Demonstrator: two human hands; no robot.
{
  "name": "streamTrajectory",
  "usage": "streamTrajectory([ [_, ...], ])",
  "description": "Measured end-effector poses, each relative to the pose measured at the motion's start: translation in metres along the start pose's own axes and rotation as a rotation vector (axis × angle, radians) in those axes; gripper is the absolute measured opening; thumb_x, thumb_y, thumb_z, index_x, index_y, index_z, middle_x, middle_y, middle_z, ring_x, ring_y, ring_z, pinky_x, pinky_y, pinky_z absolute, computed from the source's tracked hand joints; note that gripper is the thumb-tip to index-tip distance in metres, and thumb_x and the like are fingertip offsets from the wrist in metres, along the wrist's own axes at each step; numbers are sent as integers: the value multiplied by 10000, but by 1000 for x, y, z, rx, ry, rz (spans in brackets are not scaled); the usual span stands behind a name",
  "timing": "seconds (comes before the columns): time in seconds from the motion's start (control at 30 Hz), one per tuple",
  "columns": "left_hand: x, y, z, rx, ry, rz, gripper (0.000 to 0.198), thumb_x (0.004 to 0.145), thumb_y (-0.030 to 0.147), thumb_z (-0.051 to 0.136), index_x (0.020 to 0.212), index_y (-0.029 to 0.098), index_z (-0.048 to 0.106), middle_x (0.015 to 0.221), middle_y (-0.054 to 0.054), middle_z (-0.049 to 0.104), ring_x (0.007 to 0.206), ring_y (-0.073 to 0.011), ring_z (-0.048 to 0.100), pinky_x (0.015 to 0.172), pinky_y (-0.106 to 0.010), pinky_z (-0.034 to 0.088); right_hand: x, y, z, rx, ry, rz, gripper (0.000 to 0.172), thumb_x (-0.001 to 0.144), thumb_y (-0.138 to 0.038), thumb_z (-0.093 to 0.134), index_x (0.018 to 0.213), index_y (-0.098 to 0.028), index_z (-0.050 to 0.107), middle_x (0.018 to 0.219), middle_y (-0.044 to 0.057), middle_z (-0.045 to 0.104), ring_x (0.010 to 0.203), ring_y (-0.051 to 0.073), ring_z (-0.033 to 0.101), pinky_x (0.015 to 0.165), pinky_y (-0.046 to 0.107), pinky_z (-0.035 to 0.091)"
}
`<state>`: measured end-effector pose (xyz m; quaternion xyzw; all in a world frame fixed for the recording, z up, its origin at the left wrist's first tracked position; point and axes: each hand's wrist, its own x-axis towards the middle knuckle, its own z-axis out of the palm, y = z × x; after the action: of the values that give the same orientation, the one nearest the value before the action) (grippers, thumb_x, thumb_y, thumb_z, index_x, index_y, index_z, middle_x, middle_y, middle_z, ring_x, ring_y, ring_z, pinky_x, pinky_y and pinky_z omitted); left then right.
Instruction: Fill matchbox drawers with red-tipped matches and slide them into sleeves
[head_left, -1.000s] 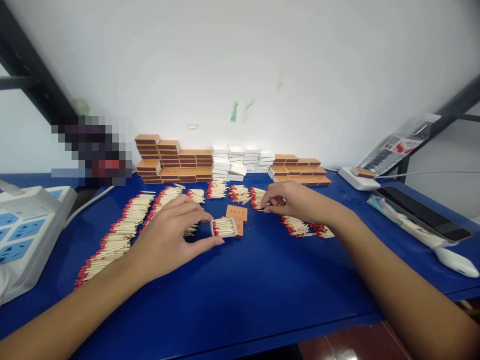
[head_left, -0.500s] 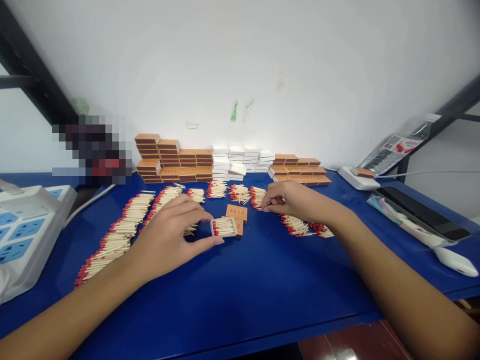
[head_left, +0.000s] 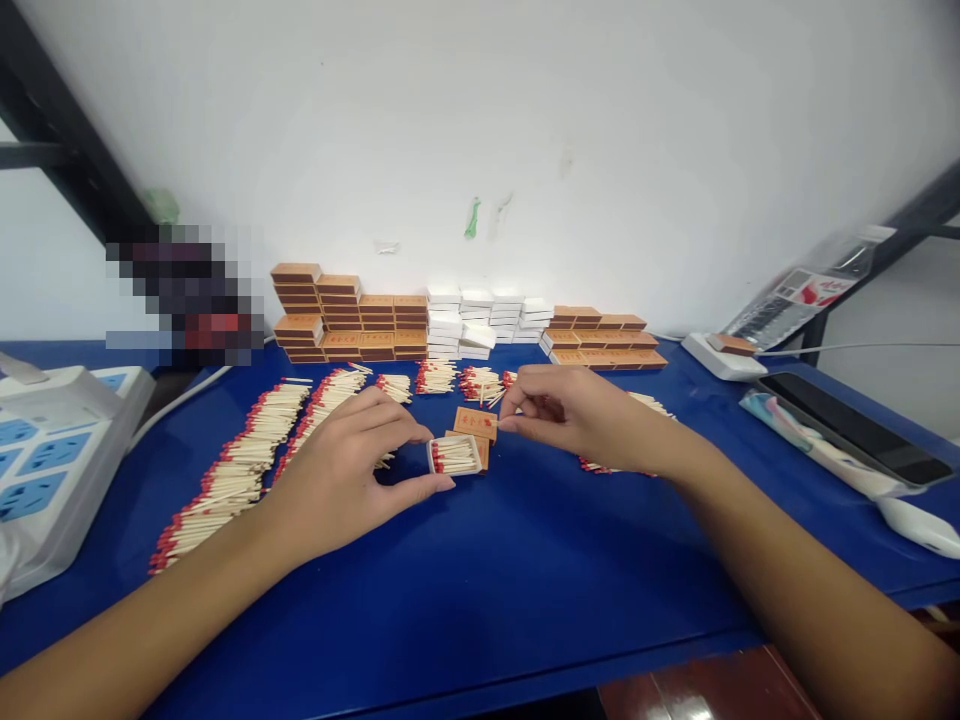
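Small white cardboard tray (head_left: pixel 455 456), part-filled, is clamped between thumb and forefinger of the left hand (head_left: pixel 349 475); a thin wooden match (head_left: pixel 508 424) is pinched by the right hand (head_left: pixel 581 415) just beyond. Rows of loose matches (head_left: pixel 240 470) lie unboxed beside the fingers.

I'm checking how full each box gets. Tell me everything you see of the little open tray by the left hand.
The tray is a small, shallow, white rectangular drawer, cardboard by the look, lying flat and open on the blue table. It holds pale matches laid side by side, red heads at its left end. The left hand grips its left side between thumb and forefinger. An orange sleeve lies against its far right corner.
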<state>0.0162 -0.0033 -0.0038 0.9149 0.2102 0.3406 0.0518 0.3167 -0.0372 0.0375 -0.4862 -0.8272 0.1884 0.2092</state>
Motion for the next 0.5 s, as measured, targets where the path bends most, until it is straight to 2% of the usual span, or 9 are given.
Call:
streamTrajectory([
  [0.1, 1, 4, 2, -23, -10, 12, 292, 931, 395, 876, 1075, 167, 766, 990, -47, 784, 939, -225, 644, 879, -384, 522, 0, -22, 13, 54, 53, -42, 185, 1069, -356, 658, 972, -222, 743, 830, 0, 638, 742, 153, 550, 663, 294, 390],
  [0.2, 2, 7, 4, -48, -8, 13, 289, 935, 390, 872, 1091, 172, 769, 972, -45, 777, 931, -225, 637, 879, -393, 522, 1, -32, 25, 20, 66, -48, 108, 1062, -267, 669, 984, -214, 721, 885, 7, 675, 793, 155, 583, 695, 293, 414],
  [0.37, 2, 9, 4, -50, -14, -5, 275, 931, 400, 872, 1053, 177, 770, 952, -48, 770, 915, -232, 639, 879, -404, 522, 2, -34, 38, -41, 47, -37, 97, 1056, -175, 641, 978, -210, 689, 987, 19, 720, 825, 151, 614, 718, 300, 431],
  [0.5, 1, 7, 4, -46, -9, 0, 287, 929, 401, 876, 1077, 179, 771, 956, -46, 771, 926, -229, 644, 882, -398, 530, 1, -30, 33, -33, 83, -55, 96, 1068, -216, 633, 1019, -219, 716, 971, 21, 718, 841, 160, 632, 733, 301, 448],
])
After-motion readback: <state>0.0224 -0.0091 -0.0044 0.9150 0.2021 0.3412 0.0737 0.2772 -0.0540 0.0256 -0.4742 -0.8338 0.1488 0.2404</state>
